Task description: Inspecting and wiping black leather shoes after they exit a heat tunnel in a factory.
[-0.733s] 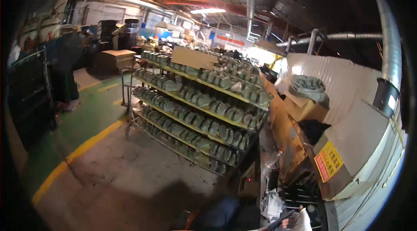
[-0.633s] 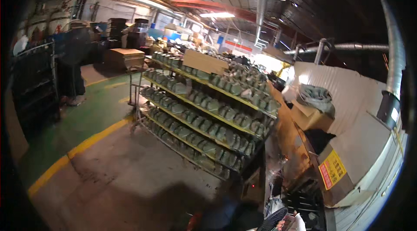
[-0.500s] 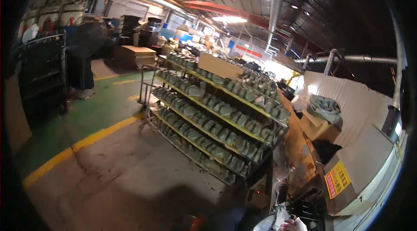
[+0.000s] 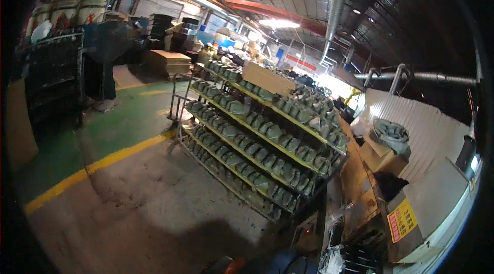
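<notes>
Hands absent from view, so neither grip can be told; no work is visibly begun. Nearest thing is the wheeled rack (image 4: 257, 145), centre frame, running from 10 o'clock to 4 o'clock, its slanted yellow-edged shelves packed with rows of grey-green shoe uppers (image 4: 272, 132). Cardboard box (image 4: 268, 79) sits on the top tier. Rack stands on bare concrete floor (image 4: 144, 207), beside a yellow line (image 4: 98, 163) at 9 o'clock

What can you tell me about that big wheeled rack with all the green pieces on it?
The rack is a long metal frame with several sloped tiers edged in yellow, each packed with rows of rounded grey-green, shoe-shaped pieces. It stands on the grey concrete floor beside a yellow floor line, running away from the camera. A flat cardboard box lies on its top tier. No hands touch it.
</notes>
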{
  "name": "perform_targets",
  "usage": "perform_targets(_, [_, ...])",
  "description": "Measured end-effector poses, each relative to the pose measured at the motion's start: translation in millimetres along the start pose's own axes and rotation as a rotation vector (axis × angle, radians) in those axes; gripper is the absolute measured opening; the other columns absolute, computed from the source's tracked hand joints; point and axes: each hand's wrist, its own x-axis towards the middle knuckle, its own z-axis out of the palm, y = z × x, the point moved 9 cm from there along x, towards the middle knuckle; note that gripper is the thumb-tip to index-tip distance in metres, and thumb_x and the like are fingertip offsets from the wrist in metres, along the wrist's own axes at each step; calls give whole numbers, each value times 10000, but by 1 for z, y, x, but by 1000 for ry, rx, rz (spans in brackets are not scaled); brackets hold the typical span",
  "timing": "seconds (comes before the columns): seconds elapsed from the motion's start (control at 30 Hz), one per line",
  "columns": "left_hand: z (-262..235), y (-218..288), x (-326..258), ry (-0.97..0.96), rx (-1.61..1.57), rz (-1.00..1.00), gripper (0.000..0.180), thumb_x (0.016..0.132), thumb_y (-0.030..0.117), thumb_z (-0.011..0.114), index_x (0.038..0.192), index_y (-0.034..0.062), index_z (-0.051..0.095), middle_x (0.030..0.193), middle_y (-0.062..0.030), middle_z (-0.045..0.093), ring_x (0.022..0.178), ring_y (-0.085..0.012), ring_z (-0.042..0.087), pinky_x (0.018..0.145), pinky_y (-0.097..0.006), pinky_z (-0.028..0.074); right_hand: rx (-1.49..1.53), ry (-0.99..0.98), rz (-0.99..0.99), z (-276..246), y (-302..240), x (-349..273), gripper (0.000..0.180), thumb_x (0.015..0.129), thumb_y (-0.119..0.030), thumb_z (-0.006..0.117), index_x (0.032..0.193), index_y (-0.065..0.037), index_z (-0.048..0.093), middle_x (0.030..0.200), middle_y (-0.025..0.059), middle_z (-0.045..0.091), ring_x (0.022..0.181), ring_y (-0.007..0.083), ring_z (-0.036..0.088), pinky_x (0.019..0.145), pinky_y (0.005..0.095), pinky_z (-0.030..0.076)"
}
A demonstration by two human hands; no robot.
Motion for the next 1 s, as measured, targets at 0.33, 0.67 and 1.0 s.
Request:
perform_targets(0.33, [24,-16,6,-25,216,-78,630,993,408,750,1466,24,591,1346,-109,685,1248,-215,585,1080,-375,459,199,22,12,-132,87,100,597,999,-726,557,1083,-152,699,871,94,701,720,290,622,627,503,514])
perform_targets(0.67, [13,-29,49,130,406,-147,273,1029,232,741,1243,62,740,1119,20,737,1053,-100,652,913,-272,527,458,-76,0,-199,158,253,561,981,-640,663,1116,-96,662,1026,126,590,953,270,602,900,397,517])
perform_targets(1.0, [12,-21,53,99,560,-152,122,1045,161,678,1021,49,719,894,65,623,845,-66,541,766,-271,454,485,-26,-305,-241,135,263,432,1025,-419,669,1357,-143,651,1384,81,686,1221,277,650,1080,451,512])
